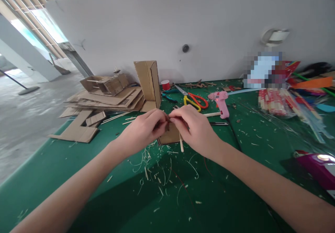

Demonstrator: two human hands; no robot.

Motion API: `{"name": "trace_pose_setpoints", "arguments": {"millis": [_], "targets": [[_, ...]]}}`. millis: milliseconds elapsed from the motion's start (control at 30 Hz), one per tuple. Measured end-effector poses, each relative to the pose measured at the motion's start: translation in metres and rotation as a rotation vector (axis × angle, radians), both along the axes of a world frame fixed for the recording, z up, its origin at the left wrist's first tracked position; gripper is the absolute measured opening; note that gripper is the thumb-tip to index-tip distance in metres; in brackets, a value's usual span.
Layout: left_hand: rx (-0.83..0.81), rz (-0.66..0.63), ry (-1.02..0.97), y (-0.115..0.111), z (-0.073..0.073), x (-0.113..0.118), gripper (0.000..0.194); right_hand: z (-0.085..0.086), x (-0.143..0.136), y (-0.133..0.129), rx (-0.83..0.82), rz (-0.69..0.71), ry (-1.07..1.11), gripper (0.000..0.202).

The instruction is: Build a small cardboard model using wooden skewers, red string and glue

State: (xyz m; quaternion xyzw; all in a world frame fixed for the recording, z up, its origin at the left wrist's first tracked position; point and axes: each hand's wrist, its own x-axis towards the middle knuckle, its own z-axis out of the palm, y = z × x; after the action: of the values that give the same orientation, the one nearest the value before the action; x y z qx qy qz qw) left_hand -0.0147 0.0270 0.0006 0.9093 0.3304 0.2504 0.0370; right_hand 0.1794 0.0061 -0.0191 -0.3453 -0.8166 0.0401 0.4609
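Observation:
My left hand (148, 127) and my right hand (193, 128) meet in the middle, fingertips pinched together. What lies between the fingertips is too small and hidden to make out. Just below them is a brown cardboard piece (169, 137), partly covered by my hands. A pale wooden stick (181, 145) sticks out under my right hand. Behind my hands, an upright folded cardboard piece (148, 81) stands on the green table. Thin red thread runs over the table in front.
Scissors (198, 100), a pink glue gun (222, 103) and a knife (219, 123) lie behind my right hand. Cardboard sheets (110, 100) are stacked left; bundled sticks (274, 102) and a purple object (316, 166) are right. Shavings litter the table (117, 201).

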Motion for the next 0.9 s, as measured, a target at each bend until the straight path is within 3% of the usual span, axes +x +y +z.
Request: {"name": "trace_pose_setpoints", "arguments": {"millis": [167, 300, 400, 500, 667, 767, 900], "targets": [[0.096, -0.077, -0.077, 0.000, -0.005, 0.001, 0.018, 0.009, 0.002, -0.001, -0.182, 0.038, 0.040, 0.012], [0.094, -0.068, -0.061, 0.001, -0.006, 0.002, 0.021, 0.021, 0.006, 0.000, -0.492, 0.100, 0.073, 0.012], [0.095, -0.023, -0.042, 0.002, -0.005, 0.003, 0.020, 0.031, 0.010, 0.000, -0.589, 0.122, 0.029, 0.012], [0.107, 0.051, -0.046, 0.003, -0.003, 0.004, 0.018, 0.042, 0.010, -0.001, -0.489, 0.034, -0.087, 0.013], [0.182, 0.239, -0.060, 0.006, 0.003, 0.013, 0.017, 0.064, -0.003, -0.003, -0.076, -0.211, -0.504, 0.019], [0.177, 0.304, -0.060, 0.006, 0.007, 0.018, 0.014, 0.075, -0.013, -0.007, 0.068, -0.280, -0.728, 0.025], [0.170, 0.355, -0.051, 0.000, 0.004, 0.018, 0.015, 0.061, -0.023, -0.022, 0.133, -0.329, -0.787, 0.028]]}}
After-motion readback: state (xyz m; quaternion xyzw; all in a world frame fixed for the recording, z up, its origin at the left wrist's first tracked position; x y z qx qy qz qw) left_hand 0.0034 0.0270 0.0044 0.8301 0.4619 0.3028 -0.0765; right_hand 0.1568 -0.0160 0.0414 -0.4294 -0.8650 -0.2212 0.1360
